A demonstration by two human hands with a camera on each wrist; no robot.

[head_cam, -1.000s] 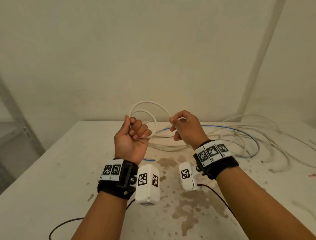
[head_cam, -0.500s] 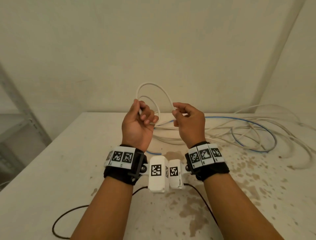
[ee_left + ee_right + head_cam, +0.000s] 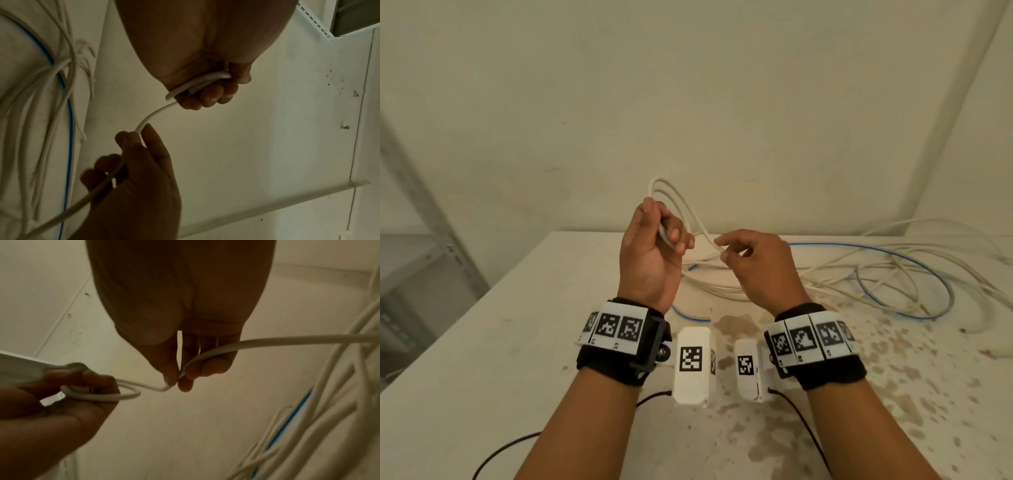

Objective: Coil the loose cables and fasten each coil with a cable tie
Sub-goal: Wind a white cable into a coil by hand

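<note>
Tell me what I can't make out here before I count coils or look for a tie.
- Coil count: the left hand grips the white cable; its fingers cover the loops in every view.
- Cable's far end: lost in the tangled pile, head view.
- Cable tie: none identifiable; small pale bits at the table's right edge are too small.
- Right hand pinch: dark, blurred in the wrist view.

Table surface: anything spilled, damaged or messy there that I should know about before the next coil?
Yes. The table has brown stains splattered near the wrists and out to the right; wet or dry, I cannot tell. Behind the hands, loose white cables and a blue cable lie tangled together. No damage shows on them.
</note>
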